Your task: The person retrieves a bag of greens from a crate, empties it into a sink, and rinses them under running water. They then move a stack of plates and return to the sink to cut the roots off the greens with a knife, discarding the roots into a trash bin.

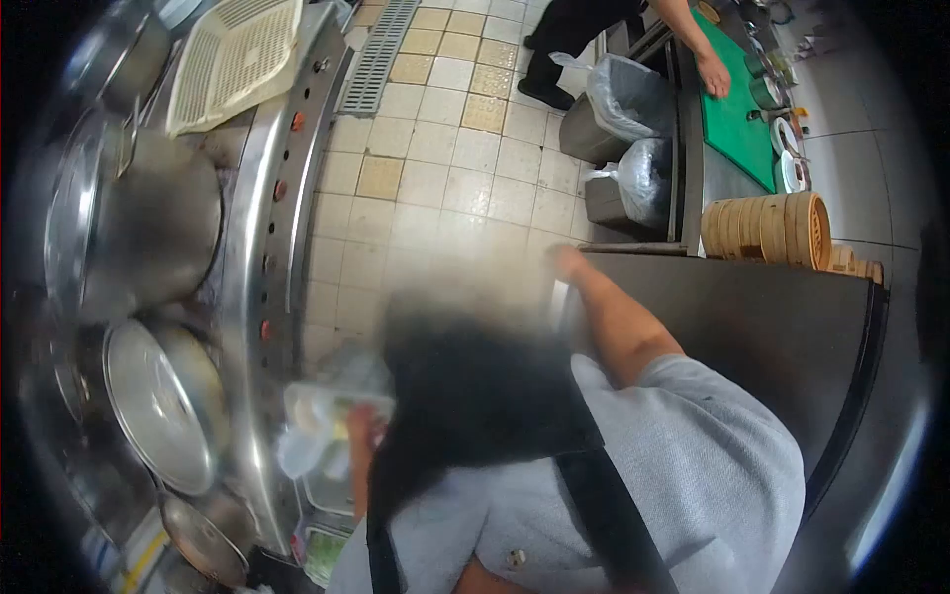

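Observation:
On the left, my left hand (363,428) is beside a group of clear plastic containers (330,485) with food in them. Its fingers reach to the edge of one container with pale and yellow contents; blur hides whether they grip it. My right arm stretches forward along the steel cabinet (732,327). At the cabinet's near front corner is my right hand (566,263), touching or just beside a narrow white strip (562,302). A hazy smear over the middle of the view hides its fingers.
A stove (282,198) along the left carries a large pot (148,213), a wide pan (163,406) and a plastic basket (237,64). To the right stand bamboo steamers (767,230), a green cutting board (727,109) and lined bins (623,109). A co-worker's hand (712,74) rests there.

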`<action>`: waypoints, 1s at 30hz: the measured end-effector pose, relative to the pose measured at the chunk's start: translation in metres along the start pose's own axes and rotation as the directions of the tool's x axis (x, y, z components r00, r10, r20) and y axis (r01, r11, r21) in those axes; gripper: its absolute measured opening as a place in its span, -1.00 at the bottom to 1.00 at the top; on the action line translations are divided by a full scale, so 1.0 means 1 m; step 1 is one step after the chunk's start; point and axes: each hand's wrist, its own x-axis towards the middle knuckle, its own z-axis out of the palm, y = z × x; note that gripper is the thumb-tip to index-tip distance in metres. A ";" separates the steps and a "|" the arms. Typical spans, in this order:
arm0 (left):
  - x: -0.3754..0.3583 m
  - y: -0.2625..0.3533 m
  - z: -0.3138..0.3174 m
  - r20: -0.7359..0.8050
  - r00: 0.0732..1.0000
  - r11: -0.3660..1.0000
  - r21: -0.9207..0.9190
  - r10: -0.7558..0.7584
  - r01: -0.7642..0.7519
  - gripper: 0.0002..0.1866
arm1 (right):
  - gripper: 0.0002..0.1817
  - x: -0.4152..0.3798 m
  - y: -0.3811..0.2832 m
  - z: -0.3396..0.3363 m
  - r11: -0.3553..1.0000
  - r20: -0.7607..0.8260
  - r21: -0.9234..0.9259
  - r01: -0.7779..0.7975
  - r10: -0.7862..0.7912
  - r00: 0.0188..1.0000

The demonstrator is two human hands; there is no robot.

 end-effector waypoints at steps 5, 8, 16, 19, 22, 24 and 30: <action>0.085 0.045 -0.070 0.260 0.797 0.455 -0.707 -0.545 0.542 -0.70 | -0.41 -0.028 0.019 0.000 0.989 0.258 -0.073 -0.127 0.142 0.956; 0.146 0.058 -0.108 0.248 0.851 0.624 -0.591 -0.462 0.511 -0.59 | -0.43 -0.032 0.024 -0.012 0.929 0.207 0.148 -0.339 0.307 0.929; 0.246 0.196 -0.161 0.142 0.890 0.709 -0.557 -0.433 0.433 -0.52 | -0.40 0.034 0.114 -0.015 0.605 0.132 0.640 -0.474 0.522 0.843; 0.258 0.252 -0.149 0.169 0.843 0.713 -0.465 -0.510 0.525 -0.62 | -0.44 0.067 0.151 -0.043 0.699 -0.013 0.550 -0.457 0.554 0.832; 0.268 0.285 -0.133 0.233 0.835 0.750 -0.367 -0.498 0.550 -0.63 | -0.42 0.085 0.156 -0.140 0.708 -0.069 0.411 -0.574 0.652 0.755; 0.277 0.322 -0.129 0.290 0.808 0.725 -0.358 -0.512 0.588 -0.60 | -0.40 0.106 0.182 -0.160 0.644 -0.174 0.351 -0.679 0.758 0.629; 0.295 0.382 -0.141 0.282 0.793 0.686 -0.399 -0.540 0.609 -0.49 | -0.53 0.147 0.263 -0.148 0.549 -0.111 0.251 -0.797 0.834 0.540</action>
